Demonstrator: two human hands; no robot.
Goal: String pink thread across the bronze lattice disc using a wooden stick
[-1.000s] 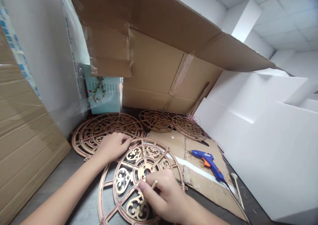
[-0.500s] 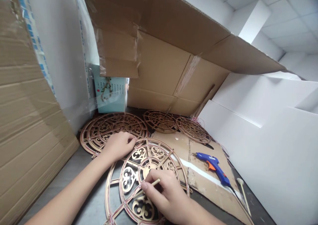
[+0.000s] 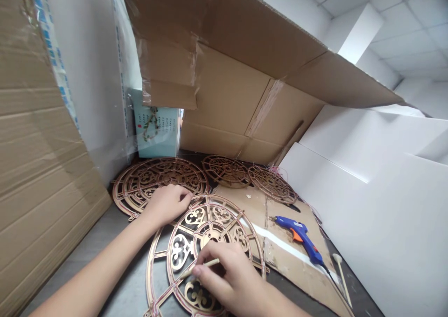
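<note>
A large round openwork panel point(image 3: 170, 254) in gold, with scrolled inserts and reddish lines along its ribs, lies tilted in front of me. My left hand point(image 3: 170, 203) is closed at its upper left rim, fingers curled over the edge, the tips partly hidden. Between the thumb and fingers of my right hand point(image 3: 227, 272) is a thin pale stick point(image 3: 211, 263). Its far end points down at a rib left of the panel's hub and seems to touch it.
A blue glue gun point(image 3: 297, 233) with an orange trigger lies on a cardboard sheet point(image 3: 280, 268). Beside it rests a round-headed stick point(image 3: 343, 277). Similar panels point(image 3: 140, 182) are stacked behind my left hand, and others point(image 3: 226, 170) lie further back. A light-blue box point(image 3: 157, 135) stands behind.
My right hand has shifted slightly left, and the stick now slants lower, with its tip out on the rib. My left hand stays at the rim.
</note>
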